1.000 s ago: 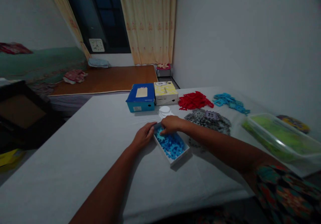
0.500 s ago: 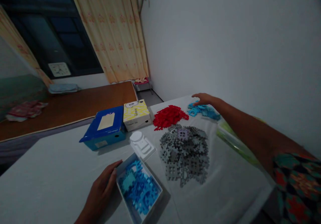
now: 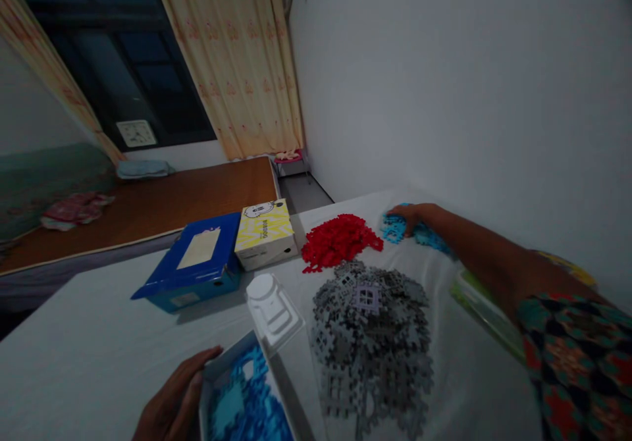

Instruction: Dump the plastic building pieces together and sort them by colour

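At the lower left, my left hand [image 3: 170, 398] grips the near left wall of a white box [image 3: 277, 391], its thumb along the rim. Blue interlocking plastic pieces [image 3: 247, 398] lie inside this box, which the frame cuts off below. My right hand [image 3: 413, 216] reaches far across to a small pile of light blue pieces [image 3: 394, 230] by the wall. Its fingers curl down over some of them; the fingertips are partly hidden. Left of that pile is a heap of red pieces [image 3: 340, 240]. A larger grey heap [image 3: 370, 349] carries a purple-grey window-shaped piece [image 3: 367, 298] on top.
A blue carton [image 3: 197, 263] and a yellow-and-white box [image 3: 266, 237] stand at the table's far left. Beside the white box lies a moulded white plastic tray [image 3: 274, 312]. A green-edged clear container [image 3: 486, 312] sits under my right forearm, near the wall [image 3: 444, 85].
My right hand has come down onto the light blue pile and its fingers have closed in. The view has shifted, and the white box with my left hand now appears lower and further left.
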`<state>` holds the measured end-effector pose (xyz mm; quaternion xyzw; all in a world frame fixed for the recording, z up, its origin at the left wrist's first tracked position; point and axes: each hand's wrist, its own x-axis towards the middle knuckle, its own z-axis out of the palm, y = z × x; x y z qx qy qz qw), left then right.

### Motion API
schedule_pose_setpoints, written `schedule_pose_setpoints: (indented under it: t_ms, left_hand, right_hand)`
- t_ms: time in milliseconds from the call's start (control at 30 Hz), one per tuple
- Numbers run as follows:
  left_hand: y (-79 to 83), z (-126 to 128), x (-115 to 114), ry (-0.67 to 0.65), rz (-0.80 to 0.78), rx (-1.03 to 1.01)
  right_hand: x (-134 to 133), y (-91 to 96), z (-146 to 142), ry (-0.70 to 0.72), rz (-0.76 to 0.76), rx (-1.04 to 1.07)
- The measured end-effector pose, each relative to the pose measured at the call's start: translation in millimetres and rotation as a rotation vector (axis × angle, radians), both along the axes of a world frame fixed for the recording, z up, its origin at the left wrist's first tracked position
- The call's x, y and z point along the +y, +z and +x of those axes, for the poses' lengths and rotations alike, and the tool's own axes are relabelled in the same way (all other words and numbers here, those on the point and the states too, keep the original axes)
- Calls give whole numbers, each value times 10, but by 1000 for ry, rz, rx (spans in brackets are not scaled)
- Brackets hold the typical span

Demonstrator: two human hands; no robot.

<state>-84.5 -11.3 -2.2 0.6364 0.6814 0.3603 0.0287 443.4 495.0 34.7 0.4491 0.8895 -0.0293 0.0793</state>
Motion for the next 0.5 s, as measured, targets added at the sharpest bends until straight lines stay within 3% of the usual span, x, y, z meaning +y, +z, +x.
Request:
schedule_pose_setpoints:
  t_ms: [100,333,500]
  left_hand:
    - [-13,-16,7,4,-17,-15]
    - [22,22,13,2,-22,-49]
    - [24,29,19,-8,7,-41]
  right_hand:
    - [-112,19,-31,-29,-79,-80]
    - [-490,-76,-141,-50,110,-164]
    - [-510,-60,-81,7,85,-91]
